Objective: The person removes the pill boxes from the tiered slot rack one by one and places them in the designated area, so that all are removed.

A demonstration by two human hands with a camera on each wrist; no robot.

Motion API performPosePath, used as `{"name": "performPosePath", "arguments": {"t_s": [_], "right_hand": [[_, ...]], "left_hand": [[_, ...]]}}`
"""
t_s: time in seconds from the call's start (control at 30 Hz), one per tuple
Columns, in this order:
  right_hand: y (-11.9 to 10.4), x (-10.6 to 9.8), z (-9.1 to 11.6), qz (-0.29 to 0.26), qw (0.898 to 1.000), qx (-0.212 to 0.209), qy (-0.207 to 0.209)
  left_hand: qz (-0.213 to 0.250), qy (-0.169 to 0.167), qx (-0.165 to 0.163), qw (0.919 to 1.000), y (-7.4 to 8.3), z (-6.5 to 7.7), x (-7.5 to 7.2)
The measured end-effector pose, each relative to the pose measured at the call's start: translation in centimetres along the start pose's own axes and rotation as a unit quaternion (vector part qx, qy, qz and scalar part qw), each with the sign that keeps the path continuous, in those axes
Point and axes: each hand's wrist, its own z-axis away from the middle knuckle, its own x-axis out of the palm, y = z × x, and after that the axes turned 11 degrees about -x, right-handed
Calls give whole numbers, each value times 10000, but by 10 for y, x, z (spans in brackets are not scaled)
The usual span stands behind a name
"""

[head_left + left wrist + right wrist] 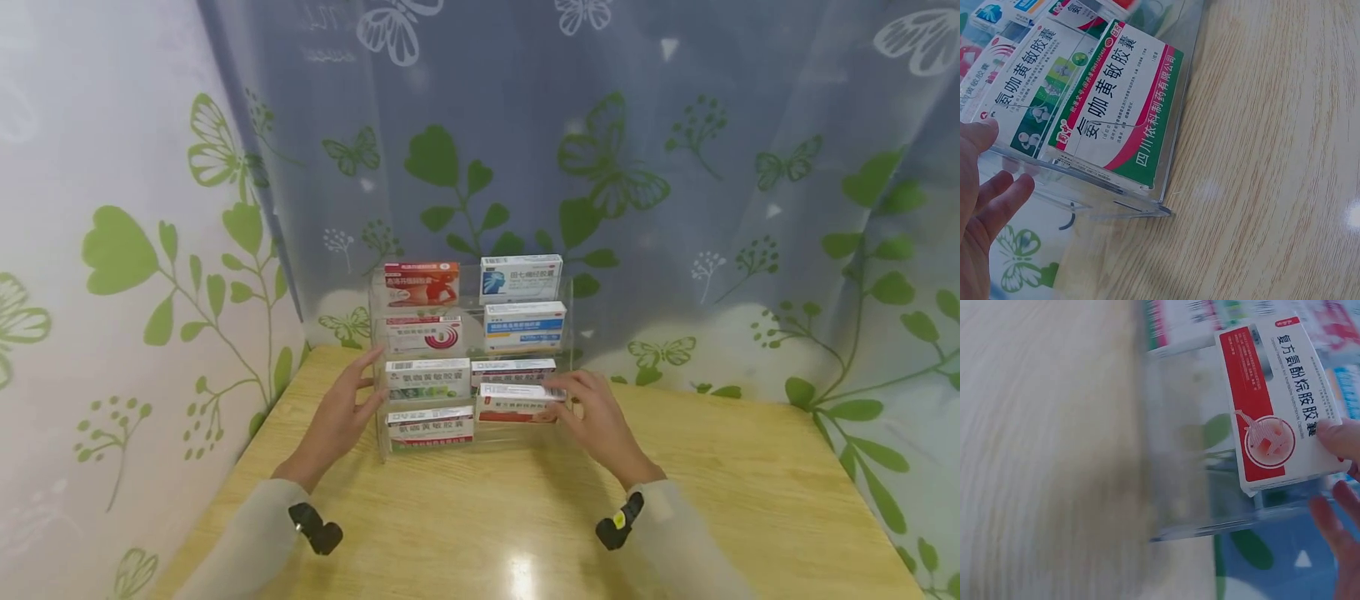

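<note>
A clear acrylic display rack (pixel 517 439) stands on the table, with medicine boxes in tiers. My right hand (pixel 600 421) pinches a white and red medicine box (pixel 1266 406) at its right end, thumb on the printed face. This box (pixel 517 408) is in front of the rack's right column, overlapping a similar box (pixel 513 371) behind it. Below it, the bottom right slot shows bare plastic. At the rack's left side, my left hand (pixel 337 421) has its fingers spread along the edge, beside a green, white and pink medicine box (pixel 1122 100) in the bottom left slot.
Higher tiers hold an orange box (pixel 422 285), a white box with a blue head picture (pixel 521 279), a blue-striped box (pixel 525 327) and a box with red rings (pixel 423 336). Patterned cloth (pixel 480 125) hangs behind the wooden table (pixel 450 525).
</note>
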Motion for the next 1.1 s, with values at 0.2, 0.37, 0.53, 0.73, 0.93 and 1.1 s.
{"name": "performPosePath", "arguments": {"t_s": [0.2,0.37,0.53,0.73,0.93,1.1], "right_hand": [[-1,-30,-1,-1026,9927,510,378],[9,-56,9,-1052,9905,642,613],[23,-83,26,-825,9918,738,640],[50,-107,51,-446,9939,918,429],[76,-114,79,-40,9926,1209,-111],[89,-106,97,-88,9860,1568,-564]], "left_hand": [[56,-37,-112,9999,-1,-1,0],[113,-88,-205,9997,-3,-2,1],[94,-84,-144,9998,-4,-3,1],[123,-120,-143,9997,-4,-2,1],[80,-105,-128,9998,-3,-1,1],[47,-81,-109,9999,-2,-1,-1]]}}
